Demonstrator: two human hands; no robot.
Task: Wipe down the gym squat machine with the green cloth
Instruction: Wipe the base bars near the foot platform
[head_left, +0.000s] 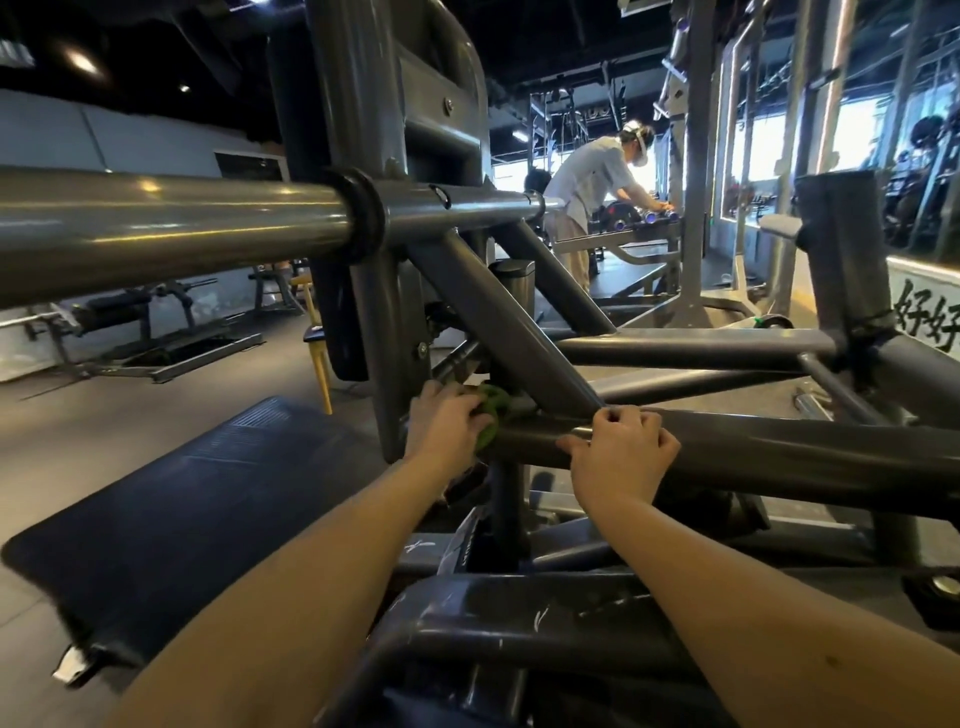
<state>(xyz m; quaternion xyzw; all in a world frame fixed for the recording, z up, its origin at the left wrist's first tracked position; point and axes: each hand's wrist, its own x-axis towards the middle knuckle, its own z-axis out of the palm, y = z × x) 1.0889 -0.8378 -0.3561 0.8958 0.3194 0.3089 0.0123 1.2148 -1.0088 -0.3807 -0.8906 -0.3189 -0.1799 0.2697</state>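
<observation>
The squat machine is a dark grey frame of thick steel tubes (753, 452) that fills the middle and right of the view. My left hand (441, 423) grips the bunched green cloth (491, 413) and presses it against the joint where a slanted tube meets the horizontal one. Most of the cloth is hidden under my fingers. My right hand (621, 454) rests on the horizontal tube just to the right, with its fingers curled over the top of the tube.
A thick weight-loading bar (171, 228) crosses the upper left close to my head. A dark padded platform (171, 514) lies at lower left. Another person (589, 192) bends over equipment at the back. Benches and racks stand on the grey floor around.
</observation>
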